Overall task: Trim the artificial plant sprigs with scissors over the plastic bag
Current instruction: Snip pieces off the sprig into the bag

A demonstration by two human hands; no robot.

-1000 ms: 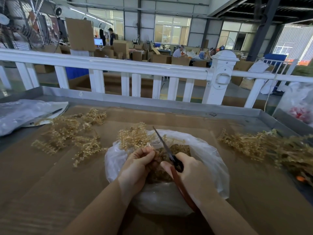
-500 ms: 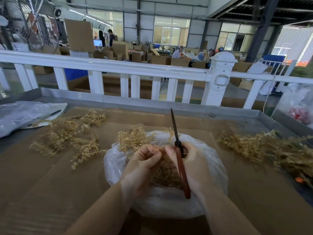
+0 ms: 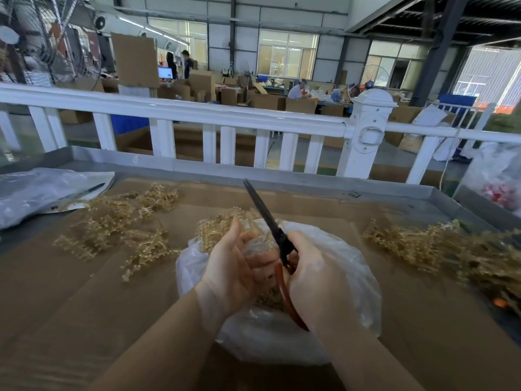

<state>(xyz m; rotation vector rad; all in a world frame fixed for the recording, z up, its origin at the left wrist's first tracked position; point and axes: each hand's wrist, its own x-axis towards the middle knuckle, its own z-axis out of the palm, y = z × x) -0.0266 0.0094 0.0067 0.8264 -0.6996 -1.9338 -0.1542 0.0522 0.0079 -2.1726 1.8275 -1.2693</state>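
My right hand [image 3: 315, 277] grips the red handles of the scissors [image 3: 265, 215]. Their dark blades are together and point up and to the left. My left hand [image 3: 231, 266] is just left of it, thumb up and fingers stretched fairly straight toward the scissors. A golden sprig [image 3: 215, 228] lies against those fingers, its head sticking out beyond the hand. Both hands hover over the clear plastic bag [image 3: 355, 266], which has golden trimmings [image 3: 270, 299] inside.
A pile of golden sprigs [image 3: 112, 221] lies on the cardboard-covered table to the left, and a bigger pile [image 3: 423, 244] lies to the right. A flat plastic bag [image 3: 33, 190] is at the far left. A white railing [image 3: 225, 119] runs behind the table's metal rim.
The scissors rose from a low cutting angle to nearly upright, then tilted left. My left hand went from a curled grip on the sprig to straighter fingers.
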